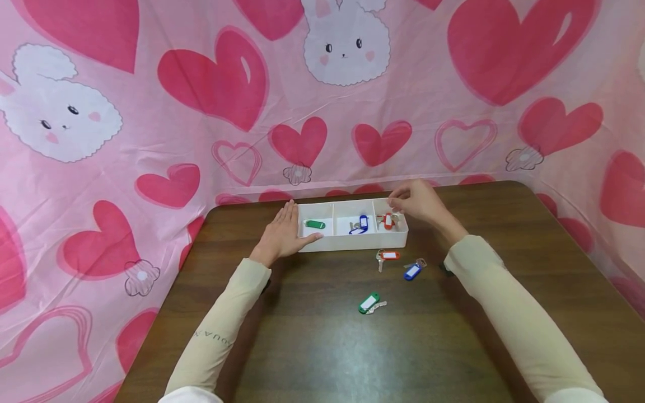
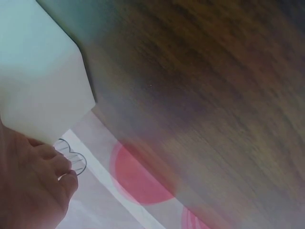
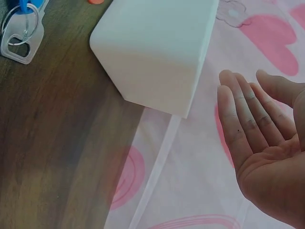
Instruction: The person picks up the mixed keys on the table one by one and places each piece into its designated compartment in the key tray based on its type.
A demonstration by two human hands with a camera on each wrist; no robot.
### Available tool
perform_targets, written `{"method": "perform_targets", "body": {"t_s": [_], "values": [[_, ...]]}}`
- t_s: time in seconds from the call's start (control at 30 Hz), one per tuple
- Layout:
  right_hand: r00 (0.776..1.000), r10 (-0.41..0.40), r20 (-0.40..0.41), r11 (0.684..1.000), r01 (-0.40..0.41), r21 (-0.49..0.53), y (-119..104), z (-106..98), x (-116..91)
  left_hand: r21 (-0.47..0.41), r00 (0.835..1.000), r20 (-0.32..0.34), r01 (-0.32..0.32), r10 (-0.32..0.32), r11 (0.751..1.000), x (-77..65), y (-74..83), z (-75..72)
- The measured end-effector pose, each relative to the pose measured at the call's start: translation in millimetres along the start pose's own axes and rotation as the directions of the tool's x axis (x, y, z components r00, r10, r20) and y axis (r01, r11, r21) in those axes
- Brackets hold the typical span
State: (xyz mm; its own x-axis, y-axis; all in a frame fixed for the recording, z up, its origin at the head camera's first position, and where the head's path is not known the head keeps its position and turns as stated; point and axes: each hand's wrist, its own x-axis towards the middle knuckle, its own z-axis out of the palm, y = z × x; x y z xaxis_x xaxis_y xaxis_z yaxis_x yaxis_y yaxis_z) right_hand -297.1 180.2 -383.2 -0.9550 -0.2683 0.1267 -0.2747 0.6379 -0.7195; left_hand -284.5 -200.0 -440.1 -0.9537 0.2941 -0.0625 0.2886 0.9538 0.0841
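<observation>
Though dark, glossy table (image 1: 322,347) beneath tray (image 1: 353,242), pink cloth (image 1: 337,101) behind

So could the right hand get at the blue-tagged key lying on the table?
Probably yes: the right hand looks empty, and the blue-tagged key lies nearby on the table, outside the white tray, with nothing covering it.

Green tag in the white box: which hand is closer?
Left. The left hand rests against the left end of the white box, close to the green tag. The right hand is at the box's right end.
</observation>
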Motion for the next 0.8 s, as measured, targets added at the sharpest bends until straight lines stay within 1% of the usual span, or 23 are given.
{"method": "perform_targets", "body": {"t_s": [0.17,0.27,0.4,0.53,0.8], "values": [[1.000,-0.006,0.002,1.000,0.006,-0.020,-3.6,-2.4,-4.3,-0.003,1.000,0.009,0.007,-0.007,1.000,-0.2,-0.1,-0.4],[1.000,-0.023,-0.003,0.999,0.023,-0.026,-5.3,-3.6,-8.0,-0.004,1.000,0.011,0.007,-0.007,1.000,0.0,-0.1,-0.7],[0.998,-0.055,-0.022,0.997,0.053,-0.060,-7.3,-3.7,-12.8,-0.007,1.000,0.000,0.000,0.000,1.000,0.8,-0.5,-0.6],[0.997,-0.070,-0.019,0.992,0.067,-0.102,-10.5,-3.3,-18.9,-0.002,1.000,-0.002,-0.002,0.002,1.000,1.2,-0.9,-0.4],[0.997,-0.082,-0.014,0.990,0.079,-0.116,-21.7,-0.1,-35.3,0.005,1.000,0.011,-0.002,0.002,1.000,1.8,-0.7,0.1]]}}
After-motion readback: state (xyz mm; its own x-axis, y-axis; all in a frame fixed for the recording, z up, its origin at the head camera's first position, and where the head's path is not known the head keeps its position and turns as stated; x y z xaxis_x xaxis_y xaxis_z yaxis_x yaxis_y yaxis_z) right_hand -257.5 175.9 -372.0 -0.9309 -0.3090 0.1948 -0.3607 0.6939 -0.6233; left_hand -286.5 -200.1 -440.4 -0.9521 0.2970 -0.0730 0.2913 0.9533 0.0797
